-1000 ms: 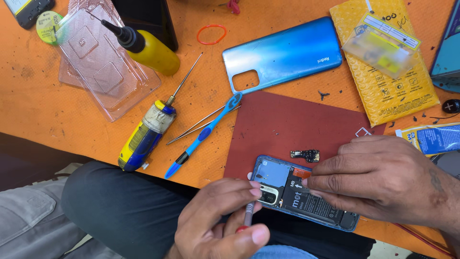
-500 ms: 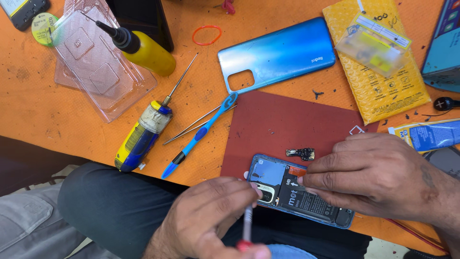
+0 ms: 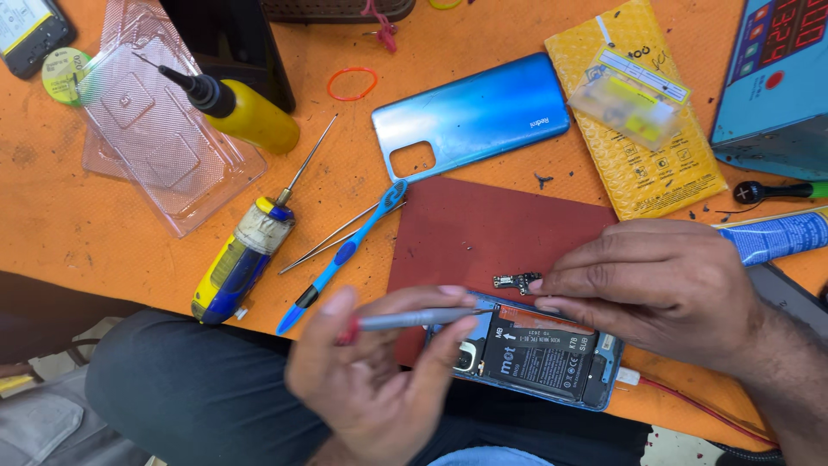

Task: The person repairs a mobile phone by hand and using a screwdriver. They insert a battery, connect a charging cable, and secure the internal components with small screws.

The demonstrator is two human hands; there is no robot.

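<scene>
Left hand [image 3: 379, 380] grips a thin screwdriver [image 3: 414, 318] over the opened phone [image 3: 539, 358] at the mat's [image 3: 483, 229] near edge — right hand [image 3: 660, 285], fingers curled, pins the phone.

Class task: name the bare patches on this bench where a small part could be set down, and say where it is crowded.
Free: upper red mat below the blue back cover; orange bench left of the yellow screwdriver. Crowded: around the opened phone, where the left hand and right hand work.

Single head view, steeply downward, close over orange table [image 3: 103, 224] edge and lap; no second view.
</scene>
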